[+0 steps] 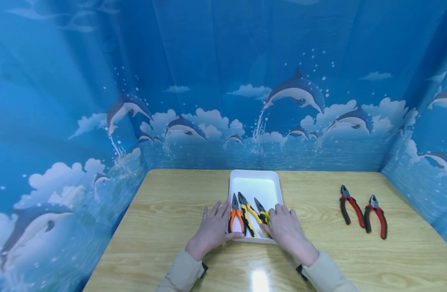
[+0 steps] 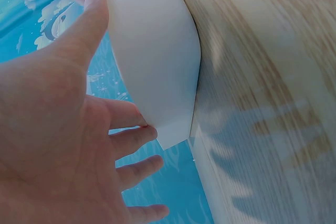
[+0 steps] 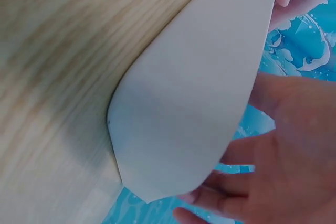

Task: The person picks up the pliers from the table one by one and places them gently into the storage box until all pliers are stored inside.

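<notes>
My left grip (image 1: 213, 228) is spread at the left rim of the white tray (image 1: 255, 182). Inside the tray lie orange-and-black long-nose pliers (image 1: 236, 211), then yellow-and-black combination pliers (image 1: 244, 203), then yellow-and-black long-nose pliers (image 1: 261, 208). My right grip (image 1: 287, 227) bends over the tray's right rim at these last; whether it pinches them I cannot tell. Two red-and-black pliers (image 1: 345, 195) lie on the desk (image 1: 179, 194) well right of the tray.

Five pliers (image 1: 236, 209), one tray (image 1: 254, 185), one table (image 1: 172, 202)
</notes>
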{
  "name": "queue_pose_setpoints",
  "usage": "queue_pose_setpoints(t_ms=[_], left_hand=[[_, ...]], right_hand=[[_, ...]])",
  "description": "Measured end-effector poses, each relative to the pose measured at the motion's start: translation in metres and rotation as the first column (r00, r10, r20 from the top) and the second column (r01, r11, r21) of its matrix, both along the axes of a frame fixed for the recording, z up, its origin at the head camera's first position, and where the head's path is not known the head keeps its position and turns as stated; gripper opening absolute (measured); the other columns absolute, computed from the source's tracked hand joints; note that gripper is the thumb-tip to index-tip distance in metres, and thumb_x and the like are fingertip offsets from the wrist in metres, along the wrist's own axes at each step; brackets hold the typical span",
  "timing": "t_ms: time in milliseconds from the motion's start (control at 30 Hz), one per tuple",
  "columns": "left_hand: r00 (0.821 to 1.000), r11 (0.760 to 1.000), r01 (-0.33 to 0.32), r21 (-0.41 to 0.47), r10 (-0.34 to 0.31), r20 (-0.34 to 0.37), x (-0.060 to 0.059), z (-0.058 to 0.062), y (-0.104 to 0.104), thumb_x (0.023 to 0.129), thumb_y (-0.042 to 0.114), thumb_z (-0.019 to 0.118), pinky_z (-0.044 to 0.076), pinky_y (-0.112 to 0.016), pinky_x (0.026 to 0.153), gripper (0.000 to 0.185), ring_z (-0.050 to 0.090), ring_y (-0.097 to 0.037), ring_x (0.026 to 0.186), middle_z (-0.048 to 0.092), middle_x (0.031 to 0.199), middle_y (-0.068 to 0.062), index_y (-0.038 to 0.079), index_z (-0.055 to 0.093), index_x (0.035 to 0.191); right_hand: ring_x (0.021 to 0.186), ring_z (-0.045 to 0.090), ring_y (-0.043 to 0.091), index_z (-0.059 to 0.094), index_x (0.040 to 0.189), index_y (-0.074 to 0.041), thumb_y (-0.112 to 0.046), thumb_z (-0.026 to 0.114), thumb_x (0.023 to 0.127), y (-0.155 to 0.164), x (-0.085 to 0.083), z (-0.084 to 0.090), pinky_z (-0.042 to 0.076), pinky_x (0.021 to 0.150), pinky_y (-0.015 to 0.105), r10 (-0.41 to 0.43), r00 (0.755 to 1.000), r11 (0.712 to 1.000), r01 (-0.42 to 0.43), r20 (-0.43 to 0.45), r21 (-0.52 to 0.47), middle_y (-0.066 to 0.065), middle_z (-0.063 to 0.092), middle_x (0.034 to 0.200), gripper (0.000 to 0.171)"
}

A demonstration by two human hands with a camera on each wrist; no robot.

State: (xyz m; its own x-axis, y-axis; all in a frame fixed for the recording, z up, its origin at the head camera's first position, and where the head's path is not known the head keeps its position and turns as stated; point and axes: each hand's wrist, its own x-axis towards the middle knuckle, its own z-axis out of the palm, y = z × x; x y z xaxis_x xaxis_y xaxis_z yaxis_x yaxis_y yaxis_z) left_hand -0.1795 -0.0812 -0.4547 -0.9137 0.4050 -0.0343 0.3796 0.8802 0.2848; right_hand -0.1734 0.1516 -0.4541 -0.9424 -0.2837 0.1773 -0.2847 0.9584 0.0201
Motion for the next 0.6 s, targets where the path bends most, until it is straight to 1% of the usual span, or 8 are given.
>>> queue_pose_setpoints(t_ms=[67,100,167,233,300,400,467,600], left_hand=[[1.0,1.0,-0.004,0.003,0.004,0.01,0.0,0.0,0.001,0.086,0.068,0.064,0.016,-0.07,0.119,0.103,0.021,-0.041,0.152,0.026,0.166,-0.014,0.004,0.03,0.159],[1.0,1.0,-0.007,0.006,0.007,0.015,0.0,-0.001,0.001,0.086,0.068,0.064,0.016,-0.07,0.119,0.103,0.021,-0.041,0.152,0.026,0.166,-0.014,0.004,0.029,0.159],[1.0,1.0,-0.009,0.008,0.009,0.02,-0.001,-0.001,0.001,0.086,0.068,0.064,0.015,-0.07,0.12,0.103,0.021,-0.041,0.152,0.025,0.166,-0.013,0.004,0.029,0.159],[1.0,1.0,-0.006,0.009,0.006,0.017,-0.001,-0.001,0.0,0.086,0.068,0.064,0.015,-0.07,0.12,0.103,0.021,-0.041,0.152,0.025,0.166,-0.013,0.004,0.03,0.159],[1.0,1.0,-0.002,0.015,0.002,0.015,-0.001,-0.001,0.0,0.086,0.067,0.064,0.015,-0.07,0.12,0.102,0.021,-0.041,0.152,0.026,0.166,-0.013,0.003,0.03,0.158],[1.0,1.0,0.007,0.018,-0.007,0.008,-0.001,-0.002,-0.001,0.087,0.067,0.064,0.015,-0.069,0.12,0.101,0.022,-0.041,0.152,0.026,0.166,-0.014,0.003,0.031,0.158],[1.0,1.0,0.009,0.017,-0.01,0.006,-0.001,-0.002,-0.001,0.087,0.067,0.063,0.015,-0.069,0.12,0.101,0.022,-0.041,0.152,0.026,0.166,-0.014,0.003,0.031,0.158],[1.0,1.0,0.015,0.018,-0.015,0.004,0.0,-0.002,-0.001,0.088,0.067,0.063,0.015,-0.07,0.12,0.101,0.022,-0.041,0.152,0.026,0.166,-0.014,0.003,0.03,0.158]], right_hand=[[0.071,0.048,0.02,0.065,0.088,-0.005,-0.04,0.079,0.087,0.0,-0.002,-0.001,0.043,0.06,0.033,0.014,0.996,1.0,-0.017,-0.09,-0.026,0.006,0.052,0.08,0.038],[0.07,0.049,0.02,0.066,0.089,-0.005,-0.037,0.08,0.087,0.001,-0.003,-0.002,0.045,0.058,0.033,0.023,0.99,0.999,-0.028,-0.14,-0.035,0.006,0.054,0.08,0.035],[0.066,0.052,0.02,0.067,0.086,-0.006,-0.029,0.082,0.086,0.002,-0.006,-0.002,0.047,0.054,0.032,0.042,0.972,0.996,-0.059,-0.233,-0.067,0.006,0.057,0.077,0.028],[0.062,0.053,0.02,0.068,0.082,-0.007,-0.024,0.083,0.084,0.003,-0.008,-0.003,0.046,0.05,0.031,0.052,0.953,0.991,-0.085,-0.298,-0.1,0.004,0.058,0.073,0.023],[0.059,0.053,0.02,0.068,0.08,-0.008,-0.021,0.083,0.084,0.006,-0.01,-0.004,0.046,0.048,0.032,0.061,0.939,0.987,-0.108,-0.339,-0.121,0.002,0.058,0.07,0.019],[0.06,0.053,0.019,0.069,0.08,-0.009,-0.019,0.082,0.084,0.01,-0.011,-0.004,0.047,0.05,0.032,0.07,0.928,0.981,-0.129,-0.366,-0.141,0.001,0.059,0.07,0.017],[0.06,0.054,0.019,0.07,0.081,-0.009,-0.019,0.082,0.085,0.013,-0.012,-0.004,0.048,0.052,0.033,0.078,0.92,0.981,-0.14,-0.383,-0.138,0.001,0.061,0.071,0.017],[0.059,0.056,0.019,0.07,0.081,-0.008,-0.02,0.082,0.085,0.019,-0.014,-0.003,0.049,0.051,0.032,0.092,0.896,0.981,-0.158,-0.435,-0.117,0.003,0.064,0.071,0.017]])
